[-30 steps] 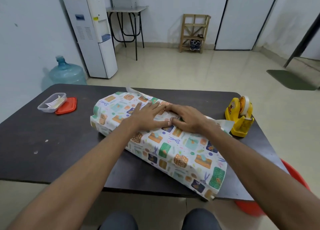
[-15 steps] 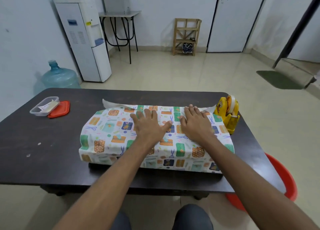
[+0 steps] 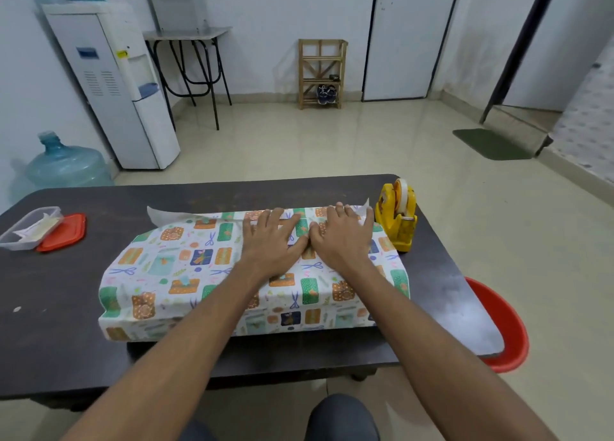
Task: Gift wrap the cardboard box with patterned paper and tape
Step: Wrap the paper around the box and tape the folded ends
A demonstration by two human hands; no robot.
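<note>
Close to the near edge of the counter (image 3: 59, 324) lies the parcel (image 3: 299, 317), its long side along that edge; the patterned paper (image 3: 172, 274) covers all you can see of it, so the cardboard box is hidden beneath. Your left hand (image 3: 270, 241) and right hand (image 3: 342, 237) lie flat on its top toward the far right, fingers straight and spread, thumbs touching or nearly so, gripping nothing; they press the paper down near the far fold. Judge the paper thin, light and smooth; it likely creases readily and lifts if both palms leave at once; its left end looks rounded and loose, not yet folded. The box seems stiff enough to bear pressing; pin the seam with one flat palm and take the sheet by its edges rather than its middle. Beyond your hands a white flap (image 3: 159, 214) of the paper's underside lies on the counter along the far side. The yellow tape dispenser (image 3: 397, 221) stands near the far right corner, just beside the parcel and your right hand; nothing blocks that reach. By the left edge sit a clear container (image 3: 26, 231) and its orange lid (image 3: 63, 232), well apart from the work. A red basin (image 3: 508, 327) sits on the floor past the right edge; farther off stand a water dispenser (image 3: 113, 84) and a wooden rack (image 3: 320, 74).
</note>
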